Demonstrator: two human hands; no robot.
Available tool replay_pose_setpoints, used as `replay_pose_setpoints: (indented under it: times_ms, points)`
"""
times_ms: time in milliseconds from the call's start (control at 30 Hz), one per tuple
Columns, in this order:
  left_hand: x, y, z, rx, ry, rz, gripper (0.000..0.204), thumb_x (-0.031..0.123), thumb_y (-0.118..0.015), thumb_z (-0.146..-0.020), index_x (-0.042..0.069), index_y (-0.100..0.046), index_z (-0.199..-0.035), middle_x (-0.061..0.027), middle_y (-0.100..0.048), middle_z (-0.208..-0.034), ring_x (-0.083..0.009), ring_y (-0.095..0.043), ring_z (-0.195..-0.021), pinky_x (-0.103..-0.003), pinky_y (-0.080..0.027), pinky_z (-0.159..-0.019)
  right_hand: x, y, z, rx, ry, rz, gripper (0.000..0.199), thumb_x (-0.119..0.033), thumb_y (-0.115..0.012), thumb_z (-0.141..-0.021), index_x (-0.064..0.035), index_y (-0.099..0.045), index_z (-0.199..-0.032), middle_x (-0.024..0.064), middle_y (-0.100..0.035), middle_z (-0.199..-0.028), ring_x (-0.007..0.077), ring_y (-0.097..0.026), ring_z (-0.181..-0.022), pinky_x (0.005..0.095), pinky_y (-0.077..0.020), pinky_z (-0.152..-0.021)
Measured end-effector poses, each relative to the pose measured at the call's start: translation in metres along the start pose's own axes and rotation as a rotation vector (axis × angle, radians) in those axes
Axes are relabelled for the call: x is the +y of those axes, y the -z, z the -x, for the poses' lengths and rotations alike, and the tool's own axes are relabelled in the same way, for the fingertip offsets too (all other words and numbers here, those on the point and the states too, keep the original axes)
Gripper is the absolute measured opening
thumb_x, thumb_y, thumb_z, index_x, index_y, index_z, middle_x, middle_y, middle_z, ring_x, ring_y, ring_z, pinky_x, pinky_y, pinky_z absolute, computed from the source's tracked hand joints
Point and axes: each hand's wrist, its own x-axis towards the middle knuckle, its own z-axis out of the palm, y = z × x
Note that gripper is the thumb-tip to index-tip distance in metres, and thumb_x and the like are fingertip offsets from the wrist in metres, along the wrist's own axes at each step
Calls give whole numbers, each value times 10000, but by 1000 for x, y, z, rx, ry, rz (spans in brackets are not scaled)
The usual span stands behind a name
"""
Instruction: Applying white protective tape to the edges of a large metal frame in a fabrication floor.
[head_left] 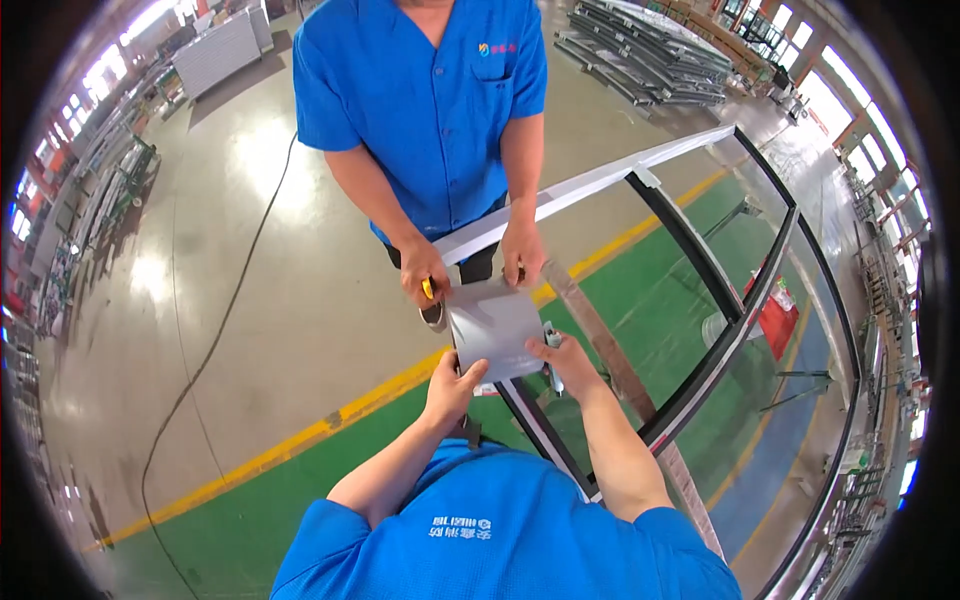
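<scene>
A grey corner cover sheet (492, 328) lies over the near corner of a large metal window frame (700, 250). My left hand (452, 385) grips the sheet's lower left edge. My right hand (562, 357) holds its lower right edge, by a small silver fitting (552, 340). Across from me a co-worker in a blue shirt holds the sheet's far edge with both hands (522, 255), with a yellow-handled tool (428, 289) in one of them.
The frame stretches to the right over a green floor with a yellow line (330, 420). A black cable (215, 330) runs across the grey floor on the left. Stacked metal profiles (650, 50) lie at the back right. A red object (778, 320) shows through the glass.
</scene>
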Motion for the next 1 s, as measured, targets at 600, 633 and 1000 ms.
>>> replay_pose_setpoints:
  times_ms: [600, 633, 1000]
  points:
    - [-4, -41, 214, 30, 274, 495, 468, 391, -561, -957, -18, -612, -1179, -97, -670, -1123, -186, -609, -999, -330, -434, -881, 53, 34, 168, -350, -169, -382, 474, -421, -634, -933, 40, -672, -1040, 74, -697, -933, 153, -653, -790, 301, -509, -726]
    - [-9, -40, 229, -15, 315, 513, 469, 381, -556, -954, 14, -584, -1245, -90, -659, -1171, -197, -595, -1039, -336, -414, -882, 57, 32, 181, -337, -156, -336, 479, -419, -640, -929, 44, -671, -1045, 81, -696, -949, 156, -650, -810, 302, -505, -742]
    - [-123, -32, 391, -56, 248, 436, 542, 387, -638, -909, -76, -565, -1181, -164, -630, -1151, -208, -608, -1010, -312, -453, -903, 134, -12, 358, -264, -159, -311, 507, -410, -663, -920, 66, -640, -1094, 126, -693, -1009, 190, -671, -853, 327, -531, -786]
